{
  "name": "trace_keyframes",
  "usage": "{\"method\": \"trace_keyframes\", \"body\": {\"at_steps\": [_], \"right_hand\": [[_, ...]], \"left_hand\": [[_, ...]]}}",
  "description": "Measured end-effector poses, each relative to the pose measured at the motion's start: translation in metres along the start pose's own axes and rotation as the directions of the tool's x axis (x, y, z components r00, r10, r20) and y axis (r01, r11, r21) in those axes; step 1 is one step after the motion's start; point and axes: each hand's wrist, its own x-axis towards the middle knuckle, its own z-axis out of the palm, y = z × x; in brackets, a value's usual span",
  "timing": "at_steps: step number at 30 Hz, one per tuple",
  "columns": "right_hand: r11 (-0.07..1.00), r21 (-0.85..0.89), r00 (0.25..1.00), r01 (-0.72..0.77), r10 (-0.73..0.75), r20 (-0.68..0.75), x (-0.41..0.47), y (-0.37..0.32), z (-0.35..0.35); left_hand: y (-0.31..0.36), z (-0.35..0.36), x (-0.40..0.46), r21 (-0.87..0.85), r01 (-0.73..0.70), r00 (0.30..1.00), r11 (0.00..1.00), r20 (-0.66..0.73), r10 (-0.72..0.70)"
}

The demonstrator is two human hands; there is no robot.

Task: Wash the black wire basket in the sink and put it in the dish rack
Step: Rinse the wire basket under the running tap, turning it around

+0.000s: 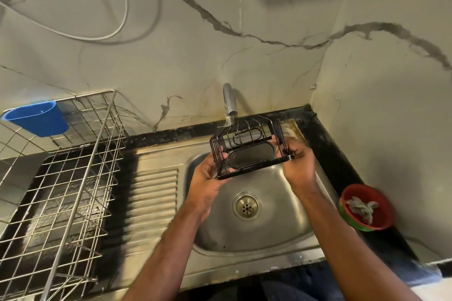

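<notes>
A small black wire basket point(248, 148) with oval panels hangs over the steel sink point(288, 222), right under the tap spout point(229, 102). My left hand point(208, 176) grips its left end and my right hand point(299, 162) grips its right end. The basket is tilted with its bottom edge toward me. I cannot tell whether water is running from the tap. The wire dish rack point(61, 178) stands to the left of the sink on the counter, with nothing seen inside it.
A blue plastic cup point(36, 118) hangs on the rack's far left corner. A red bowl point(367, 206) holding a grey scrubber sits on the black counter at the right. The ribbed drainboard point(152, 198) lies between rack and basin. Marble walls close in behind and to the right.
</notes>
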Motion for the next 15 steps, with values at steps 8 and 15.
{"method": "trace_keyframes", "body": {"at_steps": [8, 15], "right_hand": [[0.968, -0.225, 0.992, 0.114, -0.1, 0.073, -0.012, -0.022, 0.013], [0.922, -0.388, 0.98, 0.005, 0.072, 0.184, -0.01, -0.024, 0.026]], "left_hand": [[-0.006, -0.016, -0.006, -0.016, 0.004, 1.0, 1.0, -0.028, -0.004], [-0.014, -0.028, -0.005, -0.048, 0.055, 0.993, 0.997, -0.103, -0.06]]}}
